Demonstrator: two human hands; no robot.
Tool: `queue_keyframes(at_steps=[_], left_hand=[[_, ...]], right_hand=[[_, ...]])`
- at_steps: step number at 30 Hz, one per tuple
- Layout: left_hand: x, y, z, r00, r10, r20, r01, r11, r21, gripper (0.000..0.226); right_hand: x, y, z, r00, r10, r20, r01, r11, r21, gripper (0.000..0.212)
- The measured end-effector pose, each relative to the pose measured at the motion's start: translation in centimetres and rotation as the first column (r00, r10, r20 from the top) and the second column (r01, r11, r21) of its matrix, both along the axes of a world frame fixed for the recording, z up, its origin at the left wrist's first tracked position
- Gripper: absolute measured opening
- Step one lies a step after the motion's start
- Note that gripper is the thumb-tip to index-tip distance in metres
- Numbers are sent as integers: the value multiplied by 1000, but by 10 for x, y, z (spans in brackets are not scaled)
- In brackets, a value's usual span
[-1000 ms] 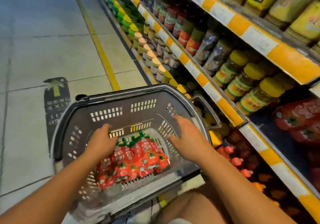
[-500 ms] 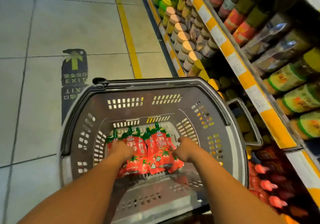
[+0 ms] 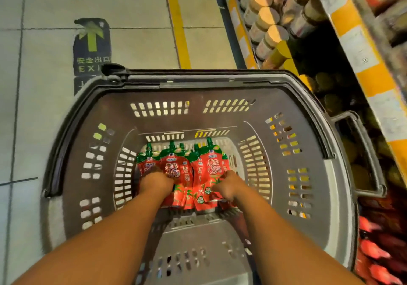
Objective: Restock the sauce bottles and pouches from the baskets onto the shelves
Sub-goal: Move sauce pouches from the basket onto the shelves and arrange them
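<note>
Head view shows red pouches (image 3: 187, 174) lying in a bunch at the bottom of the gray basket (image 3: 220, 81), so they are not on the shelf (image 3: 361, 48) yet. Both arms reach down inside. The left hand (image 3: 156, 182) and right hand (image 3: 226, 186) each curl a grip on the pouches.

The basket (image 3: 198, 81) is dark grey with slotted walls, the pouches (image 3: 187, 170) inside it are red with green tops and white lettering, the shelves (image 3: 361, 48) right of it carry yellow-and-white striped edges, and a yellow floor line (image 3: 177, 20) runs beyond it.
</note>
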State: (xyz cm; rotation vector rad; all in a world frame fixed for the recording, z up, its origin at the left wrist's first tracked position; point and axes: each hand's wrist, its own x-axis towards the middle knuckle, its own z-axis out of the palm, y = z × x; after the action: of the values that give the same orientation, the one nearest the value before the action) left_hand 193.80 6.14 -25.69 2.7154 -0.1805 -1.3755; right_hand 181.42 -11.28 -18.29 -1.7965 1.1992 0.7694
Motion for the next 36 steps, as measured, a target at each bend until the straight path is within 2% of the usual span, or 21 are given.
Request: queue_keyframes(at_steps=[2,5,7,9,14,17,20,25,28,32,36], left_hand=[[1,0,-1,1000,2,-8,-2,1000,24,54],[3,-1,-4,999,11,-37,-9,999,47,50],[2,-2,-4,998,32,-50,-29,998,51,47],[1,-3,-3,997,60,-58,-57,997,49,43],[-3,-8,2,991,123,-57,-121,992,38,38],[-3,-10,6,993,102,-59,-101,994,35,38],[-4,-9,6,986,149,-74,-149,989,5,34],[-3,-8,9,983,183,-28,-184,981,-53,35],[-4,-9,10,979,202,-16,-202,976,-81,38],[-9,-10,17,988,156,11,-155,984,-86,15],[-9,-13,37,990,133,50,-124,981,-147,18]], right_hand=[[1,-6,-5,999,-40,-19,41,999,21,7],[3,-9,-14,997,-57,-58,57,998,-1,16],[3,-8,-18,995,-9,-98,5,999,-40,38],[3,-7,-18,996,-7,-89,1,998,-68,48],[1,-2,-24,993,-81,-90,79,997,-26,35],[2,3,-29,982,-181,-60,184,982,37,39],[3,3,-29,969,-246,-35,248,966,69,23],[6,-2,-23,934,-355,-39,356,917,180,28],[10,-4,-14,916,-402,-4,394,895,211,22],[7,-9,6,922,-387,1,379,905,193,31],[7,-13,36,936,-353,-8,348,917,197,18]])
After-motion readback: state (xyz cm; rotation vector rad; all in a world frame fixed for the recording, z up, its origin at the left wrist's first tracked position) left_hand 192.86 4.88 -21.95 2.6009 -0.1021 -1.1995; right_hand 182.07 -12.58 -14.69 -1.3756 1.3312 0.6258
